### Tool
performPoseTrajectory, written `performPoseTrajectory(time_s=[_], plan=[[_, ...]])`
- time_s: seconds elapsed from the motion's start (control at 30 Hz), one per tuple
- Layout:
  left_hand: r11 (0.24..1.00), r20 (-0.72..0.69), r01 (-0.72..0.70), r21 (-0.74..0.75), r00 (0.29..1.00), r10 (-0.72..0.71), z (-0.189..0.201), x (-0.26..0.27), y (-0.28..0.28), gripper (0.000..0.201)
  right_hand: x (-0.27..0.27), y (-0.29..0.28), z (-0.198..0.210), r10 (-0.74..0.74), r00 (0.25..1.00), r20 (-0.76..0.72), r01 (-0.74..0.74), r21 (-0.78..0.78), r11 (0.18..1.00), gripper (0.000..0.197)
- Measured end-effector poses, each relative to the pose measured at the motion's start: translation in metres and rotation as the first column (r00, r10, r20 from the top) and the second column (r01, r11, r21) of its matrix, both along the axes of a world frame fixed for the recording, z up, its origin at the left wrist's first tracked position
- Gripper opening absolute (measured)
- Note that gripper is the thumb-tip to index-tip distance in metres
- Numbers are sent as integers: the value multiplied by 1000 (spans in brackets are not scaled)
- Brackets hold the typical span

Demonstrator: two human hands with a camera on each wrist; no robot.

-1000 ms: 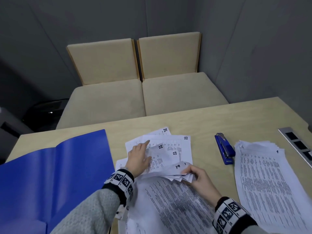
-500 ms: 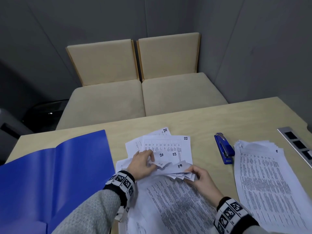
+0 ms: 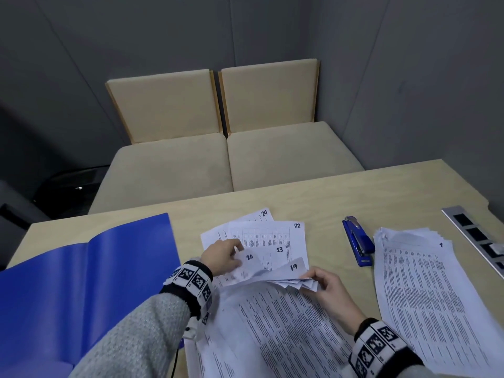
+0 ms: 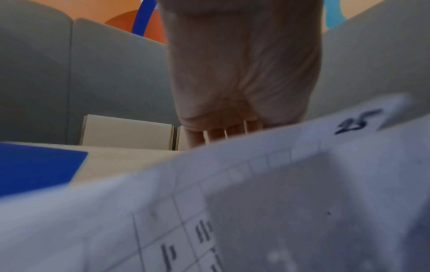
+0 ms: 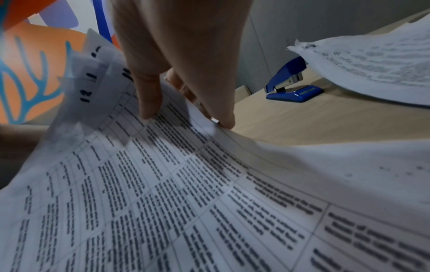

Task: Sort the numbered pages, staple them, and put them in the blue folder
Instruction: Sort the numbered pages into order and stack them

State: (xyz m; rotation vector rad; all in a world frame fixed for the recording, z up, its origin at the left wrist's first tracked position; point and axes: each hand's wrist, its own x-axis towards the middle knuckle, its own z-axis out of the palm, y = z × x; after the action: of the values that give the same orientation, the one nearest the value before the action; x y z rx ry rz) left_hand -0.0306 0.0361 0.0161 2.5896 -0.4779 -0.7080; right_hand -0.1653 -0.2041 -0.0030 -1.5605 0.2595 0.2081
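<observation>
Since the bench carries everything, start there: the blue folder lies open flat at the left, a broad, slick cover, stiffer than the sheets, that I judge would slide if nudged and is best taken by an edge. At the right sits a neater pile of printed pages, its top sheet numbered in the corner, with edges ragged rather than squared. In the middle lie the loose pages under sorting, fanned so that corners marked 24, 22, 23, 20 and 19 show. These are thin, limp sheets: light, quick to curl, crease or slip over one another, so I would take them at a numbered corner or along a short edge, with a pinch and not a squeeze. The left hand has fingers curled on the corner of the sheet marked 20, lifting it slightly. The right hand pinches the edges of a fanned bundle near the sheet marked 19, thumb on top. Between the piles lies the blue stapler, small, rigid and heavier, untouched; grip its body when the stack is squared.
</observation>
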Motion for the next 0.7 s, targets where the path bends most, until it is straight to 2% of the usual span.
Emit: performPoseTrajectory(time_s=[0.03, 0.07, 0.17, 0.23, 0.3, 0.37, 0.47, 0.53, 0.57, 0.7], plan=[[999, 103, 32, 43, 994, -36, 4, 0, 0, 6, 0, 0, 0, -1, 1000, -4, 1, 10, 1000, 10], [996, 221, 43, 74, 973, -59, 8, -2, -1, 14, 0, 0, 0, -5, 1000, -6, 5, 16, 1000, 10], [990, 527, 104, 98, 838, -140, 24, -7, 0, 12, 1, 1, 1, -8, 1000, -9, 8, 13, 1000, 9], [984, 633, 103, 145, 755, -172, 37, -10, 2, 37, 0, 1, 3, -6, 1000, -2, 6, 25, 1000, 12], [987, 702, 68, 144, 696, -151, 61, -12, 6, 52, -1, 2, 7, 0, 1000, 9, 0, 23, 1000, 11], [995, 784, 17, 95, 616, -85, 90, -13, 12, 59, -2, 0, 15, 16, 1000, 12, -17, 20, 1000, 6], [1000, 875, -24, 9, 484, 4, 138, -14, 21, 58, -1, -5, 40, 13, 1000, 25, -13, 34, 999, 29], [999, 892, 7, -34, 451, 28, 170, -17, 23, 50, 3, -9, 66, -15, 996, 88, 7, 91, 996, 52], [998, 889, 44, -44, 458, 19, 186, -19, 22, 45, 5, -9, 84, -34, 991, 129, 18, 124, 992, 57], [975, 799, 220, -10, 589, -125, 232, -23, 9, 22, 22, -5, 147, -13, 932, 361, -31, 115, 993, 35]])
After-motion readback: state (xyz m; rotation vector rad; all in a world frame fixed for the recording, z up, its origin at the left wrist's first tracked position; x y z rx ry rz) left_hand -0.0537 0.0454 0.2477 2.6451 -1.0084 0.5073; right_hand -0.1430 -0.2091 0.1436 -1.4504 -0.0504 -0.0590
